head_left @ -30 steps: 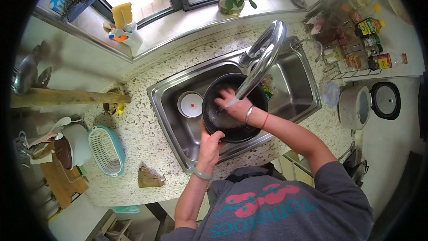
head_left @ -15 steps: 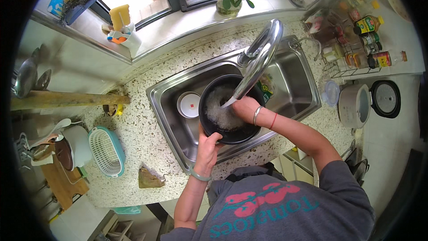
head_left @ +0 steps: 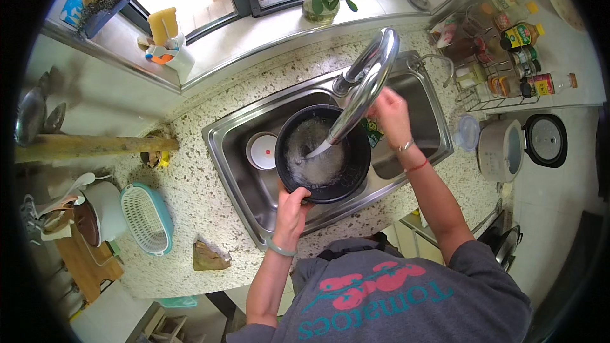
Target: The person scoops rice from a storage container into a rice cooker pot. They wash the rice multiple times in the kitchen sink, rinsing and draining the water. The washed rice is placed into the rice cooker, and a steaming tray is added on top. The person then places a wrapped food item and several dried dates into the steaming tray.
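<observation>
Over the double steel sink [head_left: 438, 146], a dark rice cooker inner pot [head_left: 356, 165] is held tilted a little. My left hand [head_left: 291, 211] grips its near rim, thumb on the rim and fingers beneath. Water runs from the chrome faucet [head_left: 365, 98] into the pot, onto a pale, grainy layer that looks like rice [head_left: 318, 168]. My right hand [head_left: 391, 117] is raised right beside the faucet spout. Its fingers are bent, slightly blurred and partly behind the spout, so whether they touch the faucet is hidden.
A white bowl [head_left: 262, 151] sits in the left basin, and a green packet [head_left: 373, 132] lies by the divider. An open rice cooker [head_left: 502, 149] stands to the right, near a rack of bottles [head_left: 521, 63]. On the left counter is a teal-and-white basket [head_left: 147, 219].
My right hand has come out of the pot and moved up and right to beside the faucet. My left hand still holds the pot, and water keeps running.
</observation>
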A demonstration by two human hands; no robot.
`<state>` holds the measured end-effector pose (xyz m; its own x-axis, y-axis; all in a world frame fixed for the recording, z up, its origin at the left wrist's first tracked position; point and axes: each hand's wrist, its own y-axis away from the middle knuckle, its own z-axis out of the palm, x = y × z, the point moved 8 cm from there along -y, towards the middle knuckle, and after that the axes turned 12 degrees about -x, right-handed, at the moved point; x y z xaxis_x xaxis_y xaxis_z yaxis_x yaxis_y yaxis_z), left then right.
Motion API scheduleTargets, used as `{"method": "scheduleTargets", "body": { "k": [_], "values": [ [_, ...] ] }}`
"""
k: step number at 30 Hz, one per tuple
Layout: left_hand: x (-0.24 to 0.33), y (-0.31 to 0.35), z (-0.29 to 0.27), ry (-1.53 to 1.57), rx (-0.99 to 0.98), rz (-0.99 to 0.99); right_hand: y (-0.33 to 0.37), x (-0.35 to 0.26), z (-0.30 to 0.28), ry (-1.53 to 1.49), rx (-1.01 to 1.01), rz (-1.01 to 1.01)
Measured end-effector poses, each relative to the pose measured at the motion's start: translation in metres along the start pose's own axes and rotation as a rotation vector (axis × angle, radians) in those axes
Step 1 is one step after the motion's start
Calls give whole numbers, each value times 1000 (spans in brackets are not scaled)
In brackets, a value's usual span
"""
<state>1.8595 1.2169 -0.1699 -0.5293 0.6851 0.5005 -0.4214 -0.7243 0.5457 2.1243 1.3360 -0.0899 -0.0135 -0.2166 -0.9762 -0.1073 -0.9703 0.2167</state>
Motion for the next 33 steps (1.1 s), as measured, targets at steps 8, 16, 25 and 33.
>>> {"method": "scheduleTargets", "body": {
  "k": [8, 16, 25, 33],
  "values": [
    [-4, -11, 0, -34, 38, -2, -74, 60, -74, -37, 247, -53],
    [-15, -12, -5, 1, 24, -7, -48, 38, -57, 89, 189, -118],
    [-34, -4, -19, 37, 33, -52, 64, 28, 82, 675, -476, -237],
    [-30, 16, -17, 39, 7, -63, 97, 85, 134, 1218, -797, -256]
  ]
}}
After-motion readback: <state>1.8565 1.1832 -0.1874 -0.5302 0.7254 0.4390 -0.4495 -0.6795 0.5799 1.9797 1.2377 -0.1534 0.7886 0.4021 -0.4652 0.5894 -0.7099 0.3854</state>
